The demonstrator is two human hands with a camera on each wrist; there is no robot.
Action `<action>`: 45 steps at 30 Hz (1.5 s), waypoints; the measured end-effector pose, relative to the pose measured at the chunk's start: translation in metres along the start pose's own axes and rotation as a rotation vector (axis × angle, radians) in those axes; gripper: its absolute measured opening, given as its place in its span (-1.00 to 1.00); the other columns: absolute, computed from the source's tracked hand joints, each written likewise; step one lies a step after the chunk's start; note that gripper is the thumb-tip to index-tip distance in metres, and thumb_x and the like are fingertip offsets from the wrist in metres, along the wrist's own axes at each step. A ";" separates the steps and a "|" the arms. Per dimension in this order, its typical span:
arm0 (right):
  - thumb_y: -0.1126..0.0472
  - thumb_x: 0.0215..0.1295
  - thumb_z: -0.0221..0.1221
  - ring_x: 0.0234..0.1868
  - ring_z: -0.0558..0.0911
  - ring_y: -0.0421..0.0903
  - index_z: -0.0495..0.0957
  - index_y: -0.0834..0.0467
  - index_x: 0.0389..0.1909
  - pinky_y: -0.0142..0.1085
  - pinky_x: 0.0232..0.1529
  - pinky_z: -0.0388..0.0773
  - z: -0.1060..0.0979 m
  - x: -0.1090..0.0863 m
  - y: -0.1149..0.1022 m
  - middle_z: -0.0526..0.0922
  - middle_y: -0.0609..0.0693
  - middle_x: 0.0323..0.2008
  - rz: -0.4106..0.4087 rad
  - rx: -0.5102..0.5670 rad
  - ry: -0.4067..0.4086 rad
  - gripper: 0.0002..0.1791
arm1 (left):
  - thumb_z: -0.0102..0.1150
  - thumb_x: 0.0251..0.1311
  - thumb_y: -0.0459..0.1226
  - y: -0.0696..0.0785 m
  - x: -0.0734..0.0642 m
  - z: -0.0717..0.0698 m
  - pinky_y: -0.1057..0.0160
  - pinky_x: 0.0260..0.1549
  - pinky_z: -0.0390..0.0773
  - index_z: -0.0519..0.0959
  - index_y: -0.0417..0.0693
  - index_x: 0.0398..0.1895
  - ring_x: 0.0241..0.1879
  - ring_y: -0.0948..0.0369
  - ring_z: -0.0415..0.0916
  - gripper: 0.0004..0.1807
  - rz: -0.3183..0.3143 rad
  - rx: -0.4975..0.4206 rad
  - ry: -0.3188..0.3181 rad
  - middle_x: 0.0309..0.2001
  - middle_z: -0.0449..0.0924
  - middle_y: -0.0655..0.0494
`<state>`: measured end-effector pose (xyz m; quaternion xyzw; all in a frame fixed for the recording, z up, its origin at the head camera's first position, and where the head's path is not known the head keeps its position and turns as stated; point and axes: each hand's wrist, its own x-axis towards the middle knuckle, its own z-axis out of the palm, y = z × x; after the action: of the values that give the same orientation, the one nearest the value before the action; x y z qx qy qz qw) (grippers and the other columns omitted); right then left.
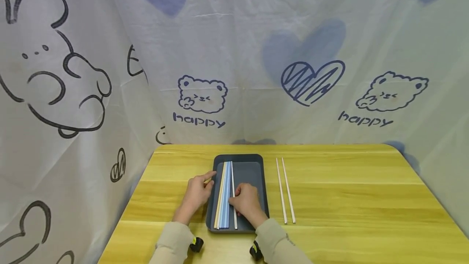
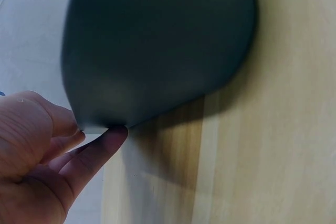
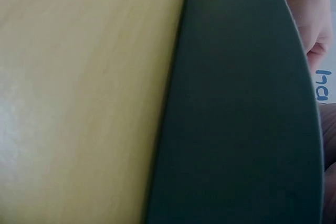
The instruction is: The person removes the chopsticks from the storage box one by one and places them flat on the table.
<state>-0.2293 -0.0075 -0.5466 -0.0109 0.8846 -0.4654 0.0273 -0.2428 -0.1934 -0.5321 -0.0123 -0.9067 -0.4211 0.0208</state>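
Note:
A dark grey rectangular tray (image 1: pixel 253 172) lies on the wooden table. Along its left side runs a tight row of thin sticks: pale yellow ones (image 1: pixel 219 203) outermost, then several light blue sticks (image 1: pixel 225 207). My right hand (image 1: pixel 248 201) is over the tray, its curled fingers pinching a white stick (image 1: pixel 233 178) just right of the blue ones; that stick slants slightly away from the row at its near end. At the tray's left rim, my left hand (image 1: pixel 197 194) holds the edge, and the left wrist view shows its fingers (image 2: pixel 97 153) against the tray's dark wall (image 2: pixel 157 51).
Two more white sticks (image 1: pixel 281 190) lie side by side on the table (image 1: pixel 348 199), right of the tray. Behind and to the left hangs a pale cloth (image 1: pixel 249 109) printed with hearts and bears. Each wrist carries a small black device (image 1: pixel 196 245).

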 end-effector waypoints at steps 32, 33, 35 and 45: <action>0.29 0.10 0.41 -0.91 0.43 -0.26 0.43 0.09 -0.81 -0.25 -0.77 0.58 -0.014 -0.004 0.004 0.39 -0.14 -0.90 0.154 0.071 -0.083 -0.59 | 0.17 0.47 -0.45 -0.005 -0.002 0.007 0.38 -0.66 0.46 0.61 -0.17 0.35 -0.53 0.27 0.56 -0.58 0.077 -0.017 0.020 0.39 0.55 -0.20; 0.28 0.10 0.41 -0.91 0.44 -0.26 0.43 0.09 -0.80 -0.25 -0.76 0.59 -0.014 -0.003 0.003 0.40 -0.14 -0.89 0.161 0.071 -0.085 -0.59 | 0.17 0.47 -0.45 -0.005 -0.002 0.007 0.39 -0.66 0.46 0.61 -0.16 0.36 -0.54 0.27 0.55 -0.58 0.074 -0.019 0.020 0.40 0.55 -0.20; 0.28 0.10 0.42 -0.90 0.45 -0.25 0.44 0.10 -0.78 -0.23 -0.75 0.60 -0.015 -0.002 0.002 0.41 -0.13 -0.89 0.164 0.068 -0.082 -0.60 | 0.17 0.47 -0.45 -0.005 -0.002 0.006 0.39 -0.65 0.46 0.61 -0.17 0.35 -0.54 0.28 0.55 -0.58 0.078 -0.015 0.022 0.39 0.55 -0.21; 0.28 0.09 0.38 -0.86 0.51 -0.22 0.53 0.17 -0.64 -0.15 -0.66 0.67 -0.028 0.001 -0.010 0.51 -0.06 -0.79 0.149 0.113 -0.096 -0.76 | 0.17 0.47 -0.44 -0.007 0.001 0.003 0.38 -0.67 0.44 0.61 -0.16 0.36 -0.61 0.29 0.48 -0.58 0.073 -0.008 0.029 0.40 0.55 -0.19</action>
<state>-0.2322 0.0102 -0.5228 0.0342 0.8531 -0.5100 0.1049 -0.2439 -0.1951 -0.5395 -0.0394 -0.9035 -0.4239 0.0494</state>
